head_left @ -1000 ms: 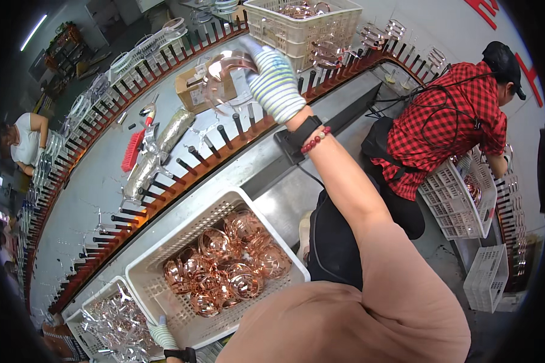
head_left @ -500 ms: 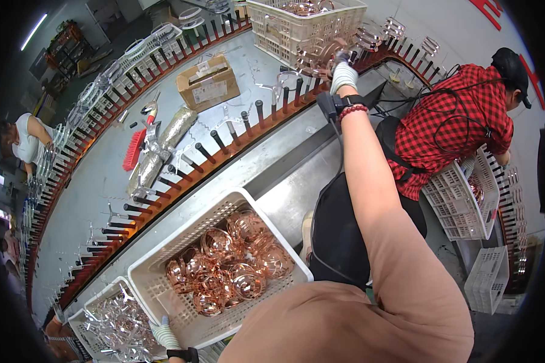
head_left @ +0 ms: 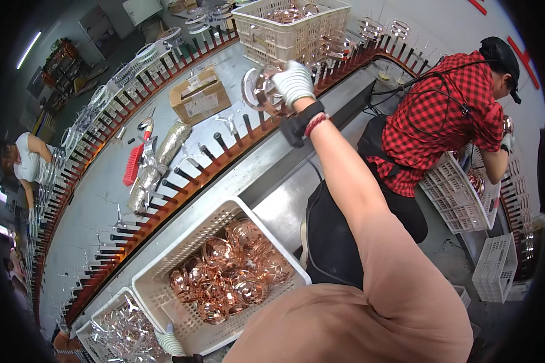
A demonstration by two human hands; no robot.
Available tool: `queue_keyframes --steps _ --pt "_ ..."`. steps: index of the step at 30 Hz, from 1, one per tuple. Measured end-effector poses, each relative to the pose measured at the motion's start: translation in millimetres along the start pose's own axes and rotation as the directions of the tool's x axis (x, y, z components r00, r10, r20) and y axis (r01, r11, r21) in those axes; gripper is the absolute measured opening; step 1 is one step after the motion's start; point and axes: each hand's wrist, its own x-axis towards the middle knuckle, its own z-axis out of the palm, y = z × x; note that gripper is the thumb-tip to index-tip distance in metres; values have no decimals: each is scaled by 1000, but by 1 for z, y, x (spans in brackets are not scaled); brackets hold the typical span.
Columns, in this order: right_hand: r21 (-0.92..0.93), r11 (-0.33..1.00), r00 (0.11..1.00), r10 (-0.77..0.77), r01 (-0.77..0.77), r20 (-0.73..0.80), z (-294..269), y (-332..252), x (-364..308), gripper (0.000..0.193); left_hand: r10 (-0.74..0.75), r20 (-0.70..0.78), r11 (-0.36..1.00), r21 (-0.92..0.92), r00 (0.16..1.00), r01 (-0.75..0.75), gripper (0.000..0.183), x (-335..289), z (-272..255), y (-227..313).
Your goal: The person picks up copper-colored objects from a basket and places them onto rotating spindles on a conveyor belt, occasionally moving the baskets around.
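Grey tabletop (head_left: 97,187), long and curving in view, edged by a brown peg track (head_left: 221,162). Directly on it: open cardboard box (head_left: 194,104); red-bristled brush (head_left: 133,165) — just beside a long silvery bundle (head_left: 174,142); cream perforated crate (head_left: 272,41) toward the far end.

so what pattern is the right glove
Right glove: white with greyish-green stripes, clearest in head view.

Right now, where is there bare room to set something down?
Grey tabletop between the red brush and far rods; steel surface between the near ring crate and the co-worker's dark trousers. Crowded: around the right hand, by its shiny rings and the near rods.
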Motion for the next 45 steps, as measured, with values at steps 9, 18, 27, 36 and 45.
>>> queue_keyframes --steps 9,18,27,36,45 --pt "858 305 894 -314 414 -320 -1 -53 -28 20 -5 44 1000 -14 999 6 66 4 2 -7" --pt "555 628 735 -39 545 -677 31 150 116 27 11 31 1000 -19 999 -11 66 9 4 -4" --pt "-33 991 939 111 -129 -326 70 144 130 47 -25 8 1000 16 1000 24 64 10 14 -5" --pt "365 881 945 328 -300 -14 60 121 105 57 -30 13 999 32 999 30 66 -3 10 27" --pt "103 995 991 13 0 -132 6 3 1 30 116 55 944 304 992 -127 57 -62 1 110"
